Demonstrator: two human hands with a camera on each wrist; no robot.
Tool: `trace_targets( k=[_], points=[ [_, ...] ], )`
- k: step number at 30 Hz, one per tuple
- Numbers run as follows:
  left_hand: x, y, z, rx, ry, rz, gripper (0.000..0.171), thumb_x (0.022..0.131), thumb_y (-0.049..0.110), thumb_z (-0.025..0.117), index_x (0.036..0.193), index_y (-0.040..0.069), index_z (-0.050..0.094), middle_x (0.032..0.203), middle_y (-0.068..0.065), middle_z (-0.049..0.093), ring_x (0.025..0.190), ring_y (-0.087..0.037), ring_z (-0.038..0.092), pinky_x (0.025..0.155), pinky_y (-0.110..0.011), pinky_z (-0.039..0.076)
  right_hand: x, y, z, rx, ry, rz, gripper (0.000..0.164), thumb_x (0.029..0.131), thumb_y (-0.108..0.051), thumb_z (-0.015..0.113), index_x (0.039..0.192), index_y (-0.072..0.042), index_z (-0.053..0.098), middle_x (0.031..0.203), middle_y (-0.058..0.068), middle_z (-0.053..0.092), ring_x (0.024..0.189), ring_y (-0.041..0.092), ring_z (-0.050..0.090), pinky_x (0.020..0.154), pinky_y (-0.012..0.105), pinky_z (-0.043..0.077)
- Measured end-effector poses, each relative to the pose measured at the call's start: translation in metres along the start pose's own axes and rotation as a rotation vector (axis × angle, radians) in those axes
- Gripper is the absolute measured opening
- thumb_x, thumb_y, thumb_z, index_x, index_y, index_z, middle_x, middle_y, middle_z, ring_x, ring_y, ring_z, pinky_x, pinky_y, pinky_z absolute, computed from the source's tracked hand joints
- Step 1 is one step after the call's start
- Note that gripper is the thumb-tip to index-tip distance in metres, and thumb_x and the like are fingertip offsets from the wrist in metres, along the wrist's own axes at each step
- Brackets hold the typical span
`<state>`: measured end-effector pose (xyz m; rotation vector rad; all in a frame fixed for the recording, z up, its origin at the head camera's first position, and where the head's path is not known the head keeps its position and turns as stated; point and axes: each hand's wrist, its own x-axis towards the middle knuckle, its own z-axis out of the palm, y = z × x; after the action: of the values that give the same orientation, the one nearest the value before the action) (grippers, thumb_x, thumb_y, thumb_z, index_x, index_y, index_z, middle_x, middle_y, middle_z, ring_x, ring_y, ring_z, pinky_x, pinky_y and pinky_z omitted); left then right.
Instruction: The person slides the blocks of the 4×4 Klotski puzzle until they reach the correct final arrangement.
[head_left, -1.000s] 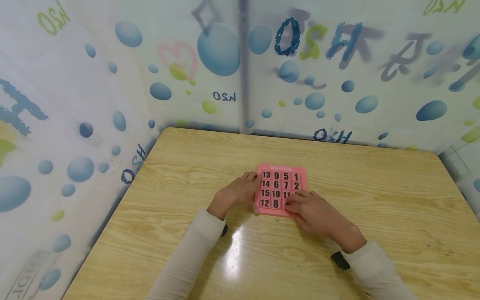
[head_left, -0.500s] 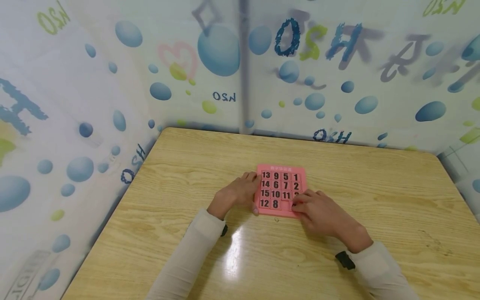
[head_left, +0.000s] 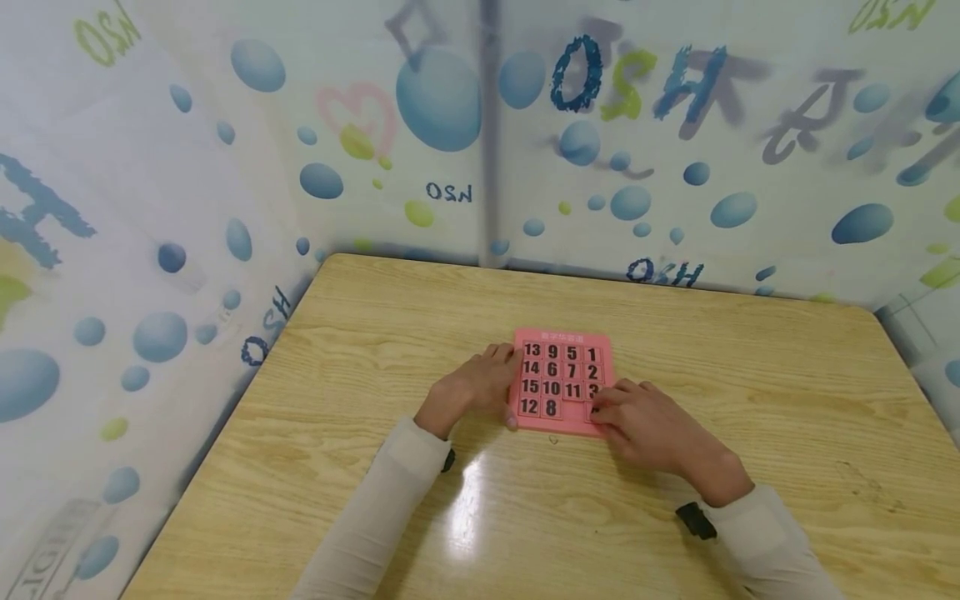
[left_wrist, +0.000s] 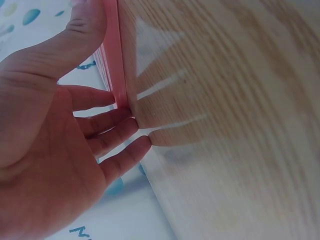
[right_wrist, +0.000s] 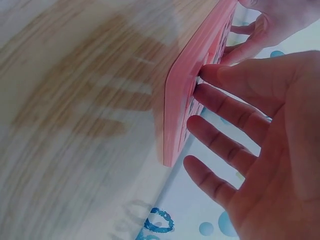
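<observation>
A pink sliding number puzzle [head_left: 564, 337] lies flat on the wooden table, with black numbers on its tiles. My left hand [head_left: 480, 382] holds its left side, the thumb at the near left corner and fingers along the edge. In the left wrist view, the fingers of that left hand [left_wrist: 65, 135] are spread and lightly bent against the pink frame [left_wrist: 116, 60]. My right hand [head_left: 648, 425] touches the bottom right tile, which its fingertips mostly cover. The right wrist view shows straight fingers [right_wrist: 220, 142], with thumb and index on the tile face. Beside the 8 is a tile-less slot.
The wooden table [head_left: 420, 317] extends around the puzzle on all sides. Printed walls [head_left: 360, 217] with blue and green bubbles rise behind it and to the left. Dark wrist straps [head_left: 696, 520] show at the sleeve cuffs.
My right fingertips have slid rightward along the puzzle's bottom row, taking a tile from the third column to the fourth and uncovering a pink slot. The left hand has stayed put.
</observation>
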<state>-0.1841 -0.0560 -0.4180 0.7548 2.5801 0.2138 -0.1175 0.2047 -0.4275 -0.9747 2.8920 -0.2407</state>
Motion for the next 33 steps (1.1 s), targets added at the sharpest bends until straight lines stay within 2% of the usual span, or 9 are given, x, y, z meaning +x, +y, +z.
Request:
trace_targets(
  k=[4, 12, 19, 26, 33],
  points=[
    [0.001, 0.000, 0.000, 0.002, -0.004, -0.003, 0.116, 0.074, 0.045, 0.084, 0.159, 0.006, 0.015, 0.161, -0.013, 0.023, 0.148, -0.028, 0.024, 0.121, -0.043, 0.028, 0.000, -0.001, 0.000, -0.006, 0.011, -0.017, 0.016, 0.094, -0.021, 0.066, 0.103, -0.014, 0.078, 0.113, 0.000, 0.068, 0.106, 0.022, 0.058, 0.090, 0.051, 0.051],
    [0.000, -0.001, -0.001, 0.004, 0.001, 0.006, 0.115, 0.075, 0.044, 0.084, 0.159, 0.005, 0.016, 0.160, -0.014, 0.025, 0.147, -0.029, 0.025, 0.121, -0.042, 0.029, 0.010, -0.010, 0.006, 0.027, 0.076, -0.120, 0.028, 0.096, -0.023, 0.064, 0.121, -0.015, 0.072, 0.126, 0.005, 0.062, 0.119, 0.027, 0.056, 0.097, 0.055, 0.049],
    [0.000, 0.000, -0.001, 0.028, 0.002, 0.007, 0.114, 0.075, 0.046, 0.083, 0.158, 0.005, 0.018, 0.159, -0.014, 0.027, 0.146, -0.028, 0.027, 0.120, -0.042, 0.031, 0.021, -0.025, 0.010, 0.008, 0.082, -0.168, 0.029, 0.097, -0.022, 0.062, 0.123, -0.012, 0.070, 0.126, 0.005, 0.062, 0.119, 0.027, 0.056, 0.101, 0.052, 0.047],
    [0.000, -0.001, 0.000, 0.030, 0.002, 0.004, 0.114, 0.075, 0.047, 0.083, 0.158, 0.005, 0.018, 0.160, -0.014, 0.026, 0.147, -0.029, 0.025, 0.121, -0.042, 0.029, 0.026, -0.030, 0.011, -0.038, 0.070, -0.181, 0.028, 0.099, -0.026, 0.060, 0.122, -0.014, 0.071, 0.122, 0.003, 0.064, 0.120, 0.026, 0.056, 0.106, 0.049, 0.045],
    [0.000, 0.000, -0.001, 0.026, -0.003, 0.006, 0.115, 0.075, 0.048, 0.082, 0.159, 0.005, 0.017, 0.161, -0.014, 0.024, 0.148, -0.029, 0.024, 0.121, -0.043, 0.028, 0.023, -0.026, 0.013, -0.034, 0.051, -0.148, 0.026, 0.099, -0.026, 0.060, 0.120, -0.017, 0.072, 0.124, 0.002, 0.064, 0.120, 0.026, 0.056, 0.105, 0.051, 0.045]
  ],
)
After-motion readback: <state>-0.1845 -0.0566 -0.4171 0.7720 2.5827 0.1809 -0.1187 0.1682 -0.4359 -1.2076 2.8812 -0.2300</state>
